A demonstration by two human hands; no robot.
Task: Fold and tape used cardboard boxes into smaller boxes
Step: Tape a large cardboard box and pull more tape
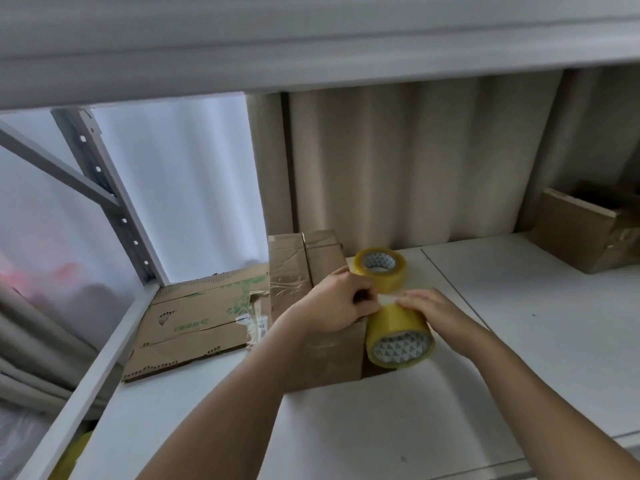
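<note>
Both hands are on the job at the small cardboard box [332, 355], plain brown with creased sides, sitting on the white shelf [519, 323] right in the middle of things. The left hand [334, 304] is on top of the box, fingers curled, thumb and fingertips pinching the loose end of a clear strip of tape [388, 299]. The right hand [438, 310] lies over the tape roll [398, 336], fingers fairly straight and pressing down on it; the yellowish roll rests on its side against the box's right face, patterned core facing the camera. Just behind the box, a second tape roll [380, 270] lies flat. Behind and left of the box stands a folded, crumpled carton [301, 268] with shiny old tape on it. Left of the box lies flattened cardboard [197, 322] with green print. Far off to the box's right, another brown box [585, 232] sits against the curtain [415, 161].
</note>
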